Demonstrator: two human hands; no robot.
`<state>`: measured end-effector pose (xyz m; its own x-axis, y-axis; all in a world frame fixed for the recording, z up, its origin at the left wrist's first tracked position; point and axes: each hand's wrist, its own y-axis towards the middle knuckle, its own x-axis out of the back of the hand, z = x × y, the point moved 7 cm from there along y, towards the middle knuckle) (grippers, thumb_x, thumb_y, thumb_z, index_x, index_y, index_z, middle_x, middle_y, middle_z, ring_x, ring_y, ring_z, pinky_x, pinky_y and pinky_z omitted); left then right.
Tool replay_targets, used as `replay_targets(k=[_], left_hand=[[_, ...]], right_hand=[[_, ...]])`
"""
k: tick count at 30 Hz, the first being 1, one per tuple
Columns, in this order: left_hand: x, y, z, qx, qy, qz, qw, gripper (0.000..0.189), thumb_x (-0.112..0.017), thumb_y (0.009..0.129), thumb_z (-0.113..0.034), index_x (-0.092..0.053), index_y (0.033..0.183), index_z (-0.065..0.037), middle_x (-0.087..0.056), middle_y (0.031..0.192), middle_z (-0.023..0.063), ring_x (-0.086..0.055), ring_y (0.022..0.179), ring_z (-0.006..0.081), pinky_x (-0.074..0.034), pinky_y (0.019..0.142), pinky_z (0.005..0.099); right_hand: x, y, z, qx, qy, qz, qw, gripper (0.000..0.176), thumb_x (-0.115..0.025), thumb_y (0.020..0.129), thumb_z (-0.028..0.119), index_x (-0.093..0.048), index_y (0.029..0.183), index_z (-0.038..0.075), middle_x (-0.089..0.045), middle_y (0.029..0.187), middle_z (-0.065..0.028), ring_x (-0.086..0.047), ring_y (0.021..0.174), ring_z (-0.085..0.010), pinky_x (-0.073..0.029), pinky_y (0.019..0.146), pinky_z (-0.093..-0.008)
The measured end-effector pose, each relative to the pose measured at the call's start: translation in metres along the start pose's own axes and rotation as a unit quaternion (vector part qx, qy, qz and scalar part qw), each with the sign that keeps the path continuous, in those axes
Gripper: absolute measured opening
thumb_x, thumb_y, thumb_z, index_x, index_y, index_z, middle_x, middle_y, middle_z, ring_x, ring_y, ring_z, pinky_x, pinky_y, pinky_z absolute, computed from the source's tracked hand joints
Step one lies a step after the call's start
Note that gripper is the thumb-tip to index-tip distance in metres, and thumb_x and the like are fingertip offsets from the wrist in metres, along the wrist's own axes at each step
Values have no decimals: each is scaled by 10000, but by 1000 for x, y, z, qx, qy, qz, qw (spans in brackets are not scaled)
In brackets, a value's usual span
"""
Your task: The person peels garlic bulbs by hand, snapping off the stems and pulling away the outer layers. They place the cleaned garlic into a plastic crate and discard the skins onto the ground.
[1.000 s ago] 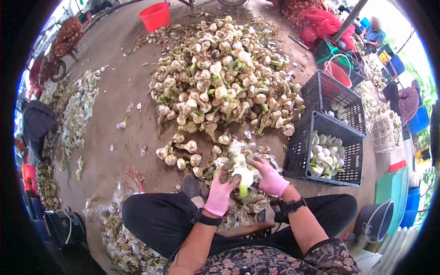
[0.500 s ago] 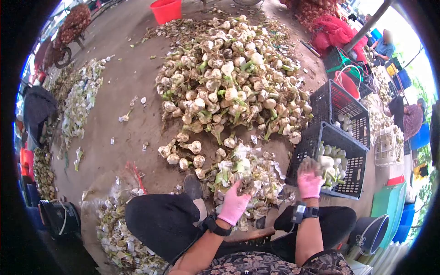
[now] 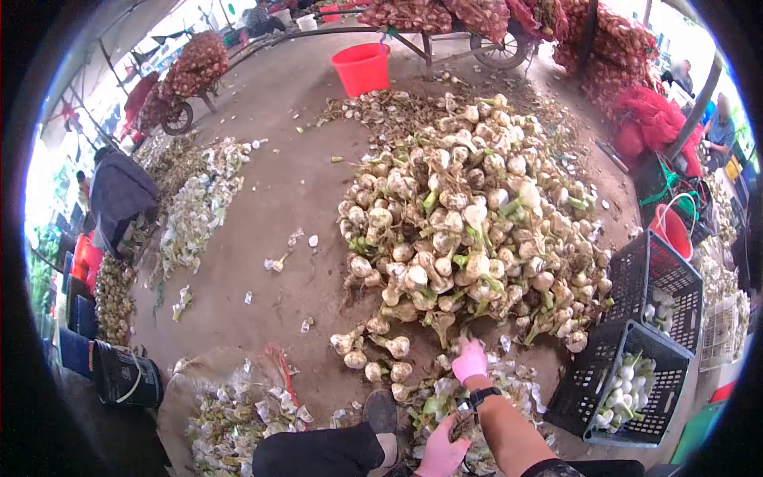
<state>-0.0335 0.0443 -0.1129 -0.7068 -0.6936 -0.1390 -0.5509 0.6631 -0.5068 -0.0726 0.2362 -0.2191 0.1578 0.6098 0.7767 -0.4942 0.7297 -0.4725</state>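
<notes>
My right hand (image 3: 470,361), in a pink glove with soiled fingers, reaches forward to the front edge of a big heap of garlic bulbs (image 3: 469,215). Its fingers stretch toward the bulbs, close to a garlic bulb (image 3: 442,322) with a thick stem. Nearer to me, my left hand (image 3: 442,456) stays low over a layer of loose garlic skins (image 3: 433,405). The left fingers are curled, and I cannot tell what they hold. Several dirty bulbs (image 3: 391,345) lie apart from the heap, to the left of my right hand.
To the right stand two black crates; the nearer crate (image 3: 564,397) holds trimmed white garlic (image 3: 628,389). A red bucket (image 3: 362,70) stands behind the heap, and a handcart (image 3: 429,48) bears filled net sacks. A black bucket (image 3: 127,378) is at left. People sit far right.
My right hand has moved from the near crate, leftward to the front of the heap. My left hand remains over the skins. The view has tilted up and turned, showing more of the background.
</notes>
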Motion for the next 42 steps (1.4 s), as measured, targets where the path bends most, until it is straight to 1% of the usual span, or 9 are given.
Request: replay_targets(k=[5,6,9,11,14,19,22,28,42], left_hand=[[-4,-3,-36,-27,-38,-41,998,317,-575,849,-94,-550,1135,39,-623,1040,172,-589,964,276,-454,834,357],[10,10,13,-71,182,-58,979,598,-662,725,-136,-451,1250,57,-552,1175,224,-541,1102,311,-417,945,355],[10,-3,-45,-108,286,-63,950,585,-602,771,12,-372,1307,59,-552,1168,123,-562,994,208,-465,886,317],[10,-1,-38,-117,341,-86,929,549,-592,767,27,-408,1284,43,-547,1159,125,-556,1019,199,-473,872,307],[-6,-2,-25,53,3,103,993,544,-612,786,34,-397,1286,44,-540,1172,118,-567,996,168,-479,861,264],[-5,-26,-80,-95,-19,134,986,593,-671,785,27,-373,1297,55,-526,1206,100,-525,1073,134,-469,897,257],[1,-34,-78,-116,-97,112,982,552,-688,715,-3,-486,1228,32,-591,1111,93,-559,1019,163,-444,901,279],[9,-62,-97,-322,221,6,921,649,-678,639,-80,-454,1243,2,-494,1218,255,-471,1162,394,-388,1004,383],[17,-49,-91,-271,141,14,952,600,-651,664,-5,-463,1227,77,-548,1201,206,-513,1156,259,-368,1017,317]], right_hand=[[-38,-52,-61,-1,171,45,984,502,-577,726,31,-524,1225,29,-566,1161,-214,-567,1063,-328,-449,918,-390],[-40,-68,-73,1,257,59,965,510,-611,726,14,-513,1226,11,-575,1160,-198,-578,1049,-299,-457,906,-371],[0,-129,-49,-1,538,101,837,575,-701,702,-40,-472,1230,-45,-584,1151,-139,-580,1019,-220,-470,879,-315],[39,-167,-24,68,515,89,850,532,-675,758,9,-455,1237,-59,-580,1135,-141,-570,1034,-221,-467,883,-305],[76,-207,6,173,556,75,809,445,-522,885,163,-435,1267,-48,-556,1154,-159,-541,1076,-225,-448,922,-327],[113,-242,24,220,406,12,887,464,-471,919,269,-437,1272,-28,-535,1206,-177,-536,1084,-278,-410,968,-396],[102,-223,-1,135,684,-21,717,380,-535,914,178,-476,1232,-21,-583,1128,-121,-575,1002,-211,-470,876,-325],[91,-216,11,136,630,-48,763,304,-631,869,121,-558,1135,-7,-622,1051,-66,-601,915,-163,-504,787,-292],[105,-226,13,97,610,-19,786,229,-618,878,167,-609,1043,9,-603,933,-19,-553,817,-107,-472,693,-247]])
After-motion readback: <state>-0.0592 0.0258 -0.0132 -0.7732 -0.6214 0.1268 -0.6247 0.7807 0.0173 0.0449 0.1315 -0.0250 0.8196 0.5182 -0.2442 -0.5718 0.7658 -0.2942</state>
